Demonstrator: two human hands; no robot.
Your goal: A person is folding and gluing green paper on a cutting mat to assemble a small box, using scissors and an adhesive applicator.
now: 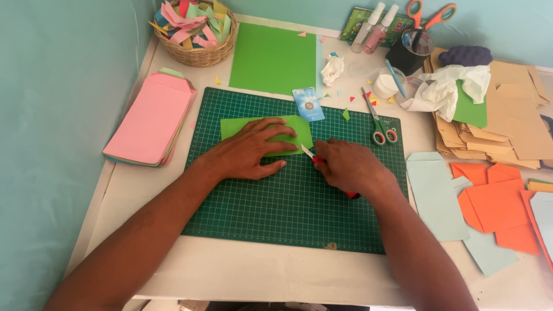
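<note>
Gripping a red craft knife (322, 163), the right hand (348, 168) is closed round its handle, blade tip at the lower right edge of the green paper (291, 128) on the cutting mat (288, 213). Left hand (249, 151) lies flat, fingers spread, pinning the paper. Its fingertips sit near the blade, so a slip could probably nick them; light pressure could let the paper shift and spoil the cut

I am seeing paper (288, 129) lying on the mat (288, 201), basket (199, 49) sitting behind, envelopes (151, 118) lying left, scissors (380, 124) lying right.
</note>
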